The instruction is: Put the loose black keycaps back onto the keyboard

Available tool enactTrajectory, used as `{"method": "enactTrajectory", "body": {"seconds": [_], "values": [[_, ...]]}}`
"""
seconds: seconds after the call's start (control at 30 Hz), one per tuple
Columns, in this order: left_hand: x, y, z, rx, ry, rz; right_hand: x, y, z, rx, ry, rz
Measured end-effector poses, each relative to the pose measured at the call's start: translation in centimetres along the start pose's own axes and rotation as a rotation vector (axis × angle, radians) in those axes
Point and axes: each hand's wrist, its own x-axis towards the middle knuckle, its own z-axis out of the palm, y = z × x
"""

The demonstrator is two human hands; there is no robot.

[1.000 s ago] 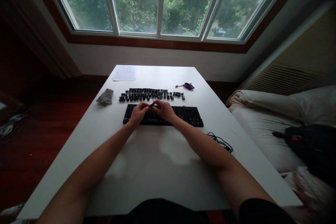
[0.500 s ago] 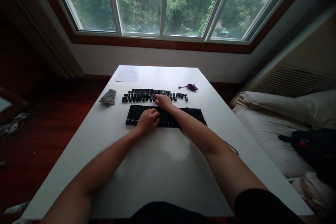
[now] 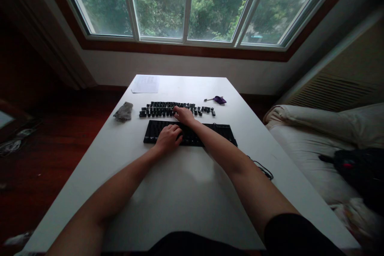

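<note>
A black keyboard (image 3: pixel 153 128) lies across the white table, many of its keys hidden under my arms. Loose black keycaps (image 3: pixel 159 109) stand in rows just beyond it. My left hand (image 3: pixel 169 138) rests on the middle of the keyboard, fingers bent over it and thumb apart, gripping nothing visible. Reaching over the keyboard, my right hand (image 3: pixel 184 116) has its fingertips down among the keycaps near the middle of the rows. Its thumb and index finger are close together, and anything between them is too small to make out.
On the white table (image 3: pixel 168 200), a crumpled grey cloth (image 3: pixel 123 112) lies left of the keycaps and paper sheets (image 3: pixel 145 84) at the far left. A purple item (image 3: pixel 220 100) is at right. A black cable (image 3: pixel 262 170) runs beside my right forearm; a sofa (image 3: pixel 303 148) stands alongside.
My right hand has shifted slightly left and away from me along the keycaps, its forearm swinging left and showing more of the cable. My left hand has hardly moved.
</note>
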Motion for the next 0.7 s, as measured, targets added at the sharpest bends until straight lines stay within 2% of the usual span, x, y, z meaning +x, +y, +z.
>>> {"method": "enactTrajectory", "body": {"seconds": [0.1,0.23,0.4,0.47,0.6,0.7], "values": [[0.0,0.1,-0.2,0.037,-0.031,-0.012,-0.2,0.0,-0.4,0.069,0.064,-0.001],[-0.1,0.2,-0.1,0.037,-0.016,-0.018,-0.6,0.5,-1.7,0.219,0.146,-0.055],[-0.2,0.1,0.0,0.029,0.006,0.016,-2.3,2.0,-4.5,0.416,0.124,-0.226],[-0.2,-0.1,0.0,0.025,0.003,0.035,-3.2,2.9,-5.6,0.484,0.137,-0.219],[0.1,-0.9,-0.2,0.022,0.005,0.035,-4.9,4.6,-7.3,0.649,0.009,-0.148],[0.1,-1.4,-0.3,0.028,0.008,0.026,-5.9,5.4,-8.1,0.736,-0.077,-0.181]]}}
